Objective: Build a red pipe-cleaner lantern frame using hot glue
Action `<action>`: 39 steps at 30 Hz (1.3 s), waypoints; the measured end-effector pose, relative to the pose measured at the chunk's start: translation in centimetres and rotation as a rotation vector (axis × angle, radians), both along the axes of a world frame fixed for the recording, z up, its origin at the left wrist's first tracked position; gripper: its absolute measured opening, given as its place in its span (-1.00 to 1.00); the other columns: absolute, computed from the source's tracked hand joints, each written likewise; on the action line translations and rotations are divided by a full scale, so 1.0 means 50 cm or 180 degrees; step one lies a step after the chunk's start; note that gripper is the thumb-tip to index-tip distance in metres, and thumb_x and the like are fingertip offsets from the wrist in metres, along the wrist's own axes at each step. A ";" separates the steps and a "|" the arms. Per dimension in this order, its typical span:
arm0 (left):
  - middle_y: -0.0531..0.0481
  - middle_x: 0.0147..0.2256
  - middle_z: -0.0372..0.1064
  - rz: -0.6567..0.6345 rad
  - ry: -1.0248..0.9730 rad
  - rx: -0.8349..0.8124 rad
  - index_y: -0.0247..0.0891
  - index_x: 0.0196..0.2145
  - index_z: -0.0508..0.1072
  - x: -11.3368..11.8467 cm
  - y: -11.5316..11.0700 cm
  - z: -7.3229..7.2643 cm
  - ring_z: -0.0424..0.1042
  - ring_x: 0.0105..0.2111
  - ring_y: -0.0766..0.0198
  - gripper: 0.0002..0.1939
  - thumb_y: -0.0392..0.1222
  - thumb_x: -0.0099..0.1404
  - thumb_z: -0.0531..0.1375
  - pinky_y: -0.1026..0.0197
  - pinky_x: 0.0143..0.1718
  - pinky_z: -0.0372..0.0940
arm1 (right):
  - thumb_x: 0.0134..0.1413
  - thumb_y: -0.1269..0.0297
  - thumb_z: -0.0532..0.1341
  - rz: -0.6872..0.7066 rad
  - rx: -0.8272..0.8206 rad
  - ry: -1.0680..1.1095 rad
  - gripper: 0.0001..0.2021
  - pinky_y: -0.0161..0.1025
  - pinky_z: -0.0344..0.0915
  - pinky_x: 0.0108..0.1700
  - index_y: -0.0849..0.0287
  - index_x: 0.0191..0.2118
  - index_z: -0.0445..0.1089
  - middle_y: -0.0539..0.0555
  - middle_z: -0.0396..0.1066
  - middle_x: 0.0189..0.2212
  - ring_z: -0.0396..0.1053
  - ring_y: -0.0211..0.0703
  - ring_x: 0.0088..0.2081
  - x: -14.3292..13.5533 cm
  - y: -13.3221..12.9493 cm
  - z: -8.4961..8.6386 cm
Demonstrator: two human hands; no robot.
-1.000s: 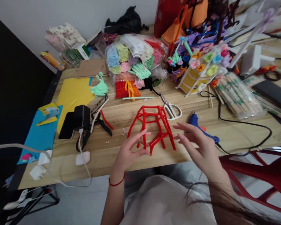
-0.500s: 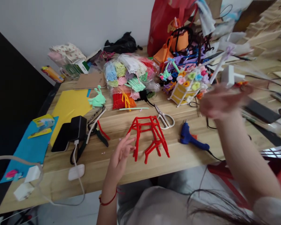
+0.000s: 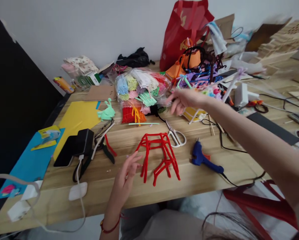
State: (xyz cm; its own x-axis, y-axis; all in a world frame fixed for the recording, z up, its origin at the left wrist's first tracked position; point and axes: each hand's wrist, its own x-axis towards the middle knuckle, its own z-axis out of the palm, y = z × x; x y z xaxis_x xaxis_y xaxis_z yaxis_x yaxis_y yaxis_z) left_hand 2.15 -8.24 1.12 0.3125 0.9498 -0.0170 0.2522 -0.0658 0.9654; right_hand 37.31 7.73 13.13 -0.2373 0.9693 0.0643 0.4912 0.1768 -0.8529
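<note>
Frame (image 3: 154,147) of fuzzy red stems stands on its legs near the table's front edge, scissors (image 3: 172,132) just beyond its right side, blue glue gun (image 3: 200,156) lying farther right. Main change: right hand. A second ago both hands flanked the frame; half a second ago the right was a blur off to the right. Now it's stretched across the table, in front of the flower-topped yellow holder (image 3: 190,113) and beside the plastic bag of coloured stems (image 3: 139,90).

Right hand (image 3: 183,100): fingers bent, pointing toward the bag; can't tell if they touch or grip anything. Left hand (image 3: 126,173): loosely open, nothing visible in it, fingertips at the frame's left legs; contact unclear.

Frame itself: same shape, same spot beside the scissors. Reads as a break in handling the frame, with the left staying by it while the right is busy among the supplies.
</note>
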 end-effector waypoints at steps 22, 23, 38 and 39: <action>-0.10 -0.03 0.44 0.0254 -0.0161 0.0100 -0.12 0.11 0.30 0.012 0.017 -0.006 0.50 -0.20 0.22 -0.62 -0.02 0.39 0.04 0.10 -0.07 0.37 | 0.17 0.18 0.13 0.0059 0.0101 -0.0374 -0.75 -0.44 0.43 -0.38 0.18 -0.34 0.51 -0.06 0.55 -0.51 0.49 -0.34 -0.48 -0.057 0.032 -0.013; -0.10 -0.03 0.44 0.0261 -0.0146 0.0102 -0.12 0.11 0.30 0.008 0.016 -0.008 0.50 -0.20 0.22 -0.62 -0.02 0.39 0.04 0.09 -0.07 0.37 | 0.14 0.13 0.14 0.0090 0.0031 -0.0304 -0.73 -0.45 0.42 -0.40 0.15 -0.41 0.50 -0.06 0.53 -0.54 0.47 -0.33 -0.51 -0.053 0.032 -0.013; -0.12 -0.06 0.45 0.0417 -0.0070 -0.0010 -0.16 0.09 0.31 -0.006 0.009 -0.010 0.48 -0.21 0.22 -0.61 0.00 0.38 0.05 0.12 -0.09 0.37 | 0.18 0.14 0.09 0.0451 0.0087 -0.0178 -0.69 -0.28 0.41 -0.26 0.20 -0.25 0.52 0.06 0.58 -0.37 0.52 -0.16 -0.34 -0.076 -0.051 -0.049; -0.12 -0.05 0.45 0.0406 -0.0054 -0.0005 -0.16 0.09 0.31 -0.006 0.008 -0.011 0.48 -0.21 0.22 -0.61 -0.01 0.38 0.05 0.12 -0.09 0.37 | 0.13 0.12 0.16 0.0454 0.0060 -0.0300 -0.73 -0.22 0.41 -0.22 0.17 -0.26 0.53 0.07 0.58 -0.36 0.53 -0.11 -0.32 -0.067 -0.053 -0.047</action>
State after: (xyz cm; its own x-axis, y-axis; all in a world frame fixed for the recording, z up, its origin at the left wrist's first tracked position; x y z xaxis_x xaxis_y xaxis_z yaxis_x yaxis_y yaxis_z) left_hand 1.85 -7.83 0.58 0.1894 0.9818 -0.0142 0.2420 -0.0327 0.9697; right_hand 33.94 5.09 10.77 -0.3781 0.9242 0.0530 0.5378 0.2659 -0.8001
